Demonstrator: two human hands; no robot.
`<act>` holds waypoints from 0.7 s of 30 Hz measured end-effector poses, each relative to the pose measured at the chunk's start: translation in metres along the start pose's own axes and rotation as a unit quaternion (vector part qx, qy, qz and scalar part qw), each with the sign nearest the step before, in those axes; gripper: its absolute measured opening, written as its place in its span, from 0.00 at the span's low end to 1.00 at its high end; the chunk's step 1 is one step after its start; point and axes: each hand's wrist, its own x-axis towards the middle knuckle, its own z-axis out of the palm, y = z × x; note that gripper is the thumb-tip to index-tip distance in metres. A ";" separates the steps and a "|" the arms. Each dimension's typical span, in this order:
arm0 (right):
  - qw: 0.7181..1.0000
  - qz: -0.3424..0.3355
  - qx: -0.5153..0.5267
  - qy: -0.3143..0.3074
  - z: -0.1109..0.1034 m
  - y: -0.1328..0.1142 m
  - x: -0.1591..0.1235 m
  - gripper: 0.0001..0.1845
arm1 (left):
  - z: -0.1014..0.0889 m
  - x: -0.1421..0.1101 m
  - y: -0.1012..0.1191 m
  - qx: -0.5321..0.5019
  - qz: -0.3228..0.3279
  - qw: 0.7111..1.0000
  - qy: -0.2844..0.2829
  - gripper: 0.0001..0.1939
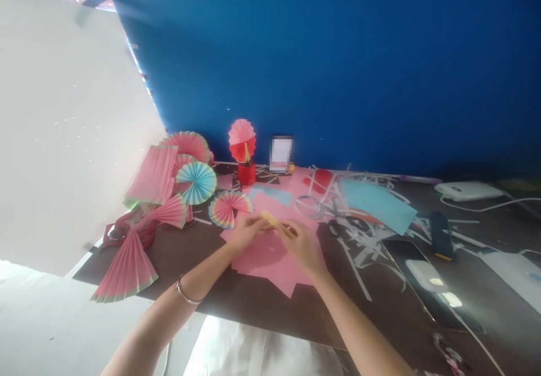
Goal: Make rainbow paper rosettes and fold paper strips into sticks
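Note:
Between my two hands is a small strip of yellow paper [269,218], which looks folded. My left hand [249,230] pinches its left end, and my right hand [298,242] has its fingers closed on the right part. Both hands are just above several overlapping sheets of pink paper [274,269] on the dark table. Close to my left hand lies a pleated pink fan with a rainbow edge [220,209]. A pair of scissors [338,224] lies right of my right hand.
Pleated pink fans [131,269] and a blue paper rosette [196,182] crowd the left. A red pot [247,173] holds a paper flower [242,139] at the back. White paper strips [372,246], light blue paper [376,201], a phone [406,255] and cables cover the right.

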 end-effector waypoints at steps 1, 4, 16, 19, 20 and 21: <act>1.000 0.001 -0.002 -0.001 0.000 0.000 0.000 0.13 | 0.000 0.000 -0.001 0.011 0.003 1.000 0.002 0.20; 0.999 -0.004 -0.033 -0.003 0.001 0.000 -0.002 0.13 | -0.001 0.001 -0.003 0.026 0.008 0.999 0.017 0.18; 0.998 -0.031 -0.046 -0.030 0.005 0.005 -0.003 0.14 | -0.002 0.003 -0.011 0.015 0.016 0.998 0.061 0.13; 0.996 0.039 0.068 -0.052 0.007 0.010 0.003 0.14 | -0.002 0.004 -0.010 0.008 0.026 0.997 0.066 0.14; 0.992 0.057 0.095 -0.056 0.008 0.012 0.004 0.14 | -0.002 0.004 -0.010 0.008 0.027 0.997 0.068 0.14; 0.989 0.069 0.115 -0.061 0.009 0.014 0.005 0.15 | -0.002 0.004 -0.009 0.009 0.027 0.997 0.072 0.15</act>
